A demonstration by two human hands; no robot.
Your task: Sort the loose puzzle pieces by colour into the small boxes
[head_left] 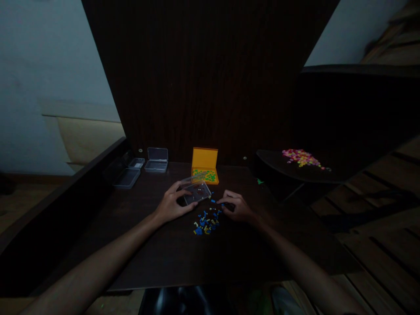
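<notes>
Looks like you're sorting little pieces (207,228): left hand (171,204) gripping the clear box (197,194) beside them, right hand (238,207) apart at their edge, pinching? Can't tell. Next probably wants a light touch.

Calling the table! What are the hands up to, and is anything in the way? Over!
Left hand: holding clear box, lid raised. Right hand: at blue and yellow pieces. Orange box open behind; nothing seen blocking.
</notes>
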